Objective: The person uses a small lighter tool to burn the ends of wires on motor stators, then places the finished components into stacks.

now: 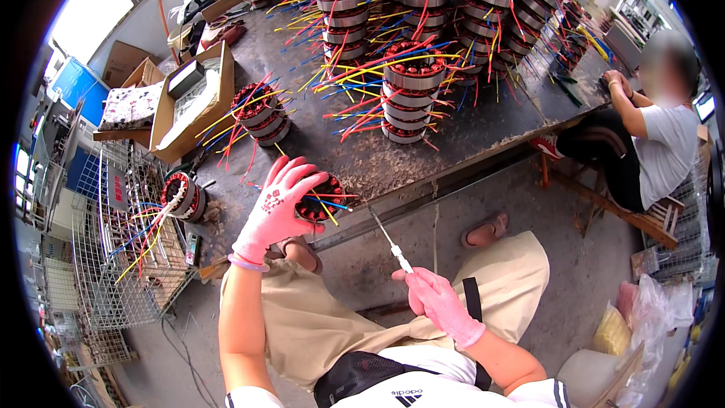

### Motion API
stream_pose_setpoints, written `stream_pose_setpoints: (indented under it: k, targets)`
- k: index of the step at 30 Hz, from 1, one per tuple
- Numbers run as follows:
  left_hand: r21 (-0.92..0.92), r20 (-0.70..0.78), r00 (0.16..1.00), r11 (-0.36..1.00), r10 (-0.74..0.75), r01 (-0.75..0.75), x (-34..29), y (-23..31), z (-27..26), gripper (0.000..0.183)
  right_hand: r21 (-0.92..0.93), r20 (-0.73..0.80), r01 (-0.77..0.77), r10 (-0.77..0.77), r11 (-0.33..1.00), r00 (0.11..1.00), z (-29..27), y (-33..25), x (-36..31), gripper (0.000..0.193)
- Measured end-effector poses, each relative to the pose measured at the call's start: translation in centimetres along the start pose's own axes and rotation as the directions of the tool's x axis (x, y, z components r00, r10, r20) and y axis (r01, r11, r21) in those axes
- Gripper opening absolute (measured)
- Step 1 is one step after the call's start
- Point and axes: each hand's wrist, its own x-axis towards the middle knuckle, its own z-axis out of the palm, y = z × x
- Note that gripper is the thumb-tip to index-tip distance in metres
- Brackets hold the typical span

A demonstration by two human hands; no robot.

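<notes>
My left hand (273, 210), in a pink glove, is closed round a motor stator (326, 198) at the near edge of the workbench. Red, blue and yellow wires stick out of the stator to the right. In my right hand (442, 304), also gloved in pink, is a slim tool with a white handle and a long thin metal shaft (388, 237). Its tip points up and left, a short way from the stator's wires; whether it touches them I cannot tell. Another stator with white binding (183, 196) rests on the bench left of my left hand.
Stacked stators (411, 102) with loose wires stand mid-bench, with a shorter stack (260, 115) to their left. Taller stacks (343, 11) fill the back. An open cardboard box (220, 94) lies at the left, above wire racks (124, 257). A person (664, 136) sits at the right.
</notes>
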Motion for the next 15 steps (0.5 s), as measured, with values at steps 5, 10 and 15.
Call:
stream_pose_setpoints:
  k: [5,10,15]
  targets:
    - [0.043,-0.032,0.996,0.996,0.085,-0.083,0.0,0.8,0.3,0.088,0.03,-0.019,0.013,-0.012,0.999,1.0,-0.3,0.5,0.1,0.035]
    - [0.056,0.033,0.986,0.984,0.166,-0.168,0.2,0.5,1.2,0.08,0.006,-0.019,0.001,-0.001,1.0,1.0,0.1,-0.3,-0.1,0.034]
    - [0.057,0.061,0.987,0.986,0.151,-0.155,0.4,0.5,1.3,0.082,0.021,-0.005,0.006,-0.006,1.0,1.0,0.0,0.0,0.1,0.034]
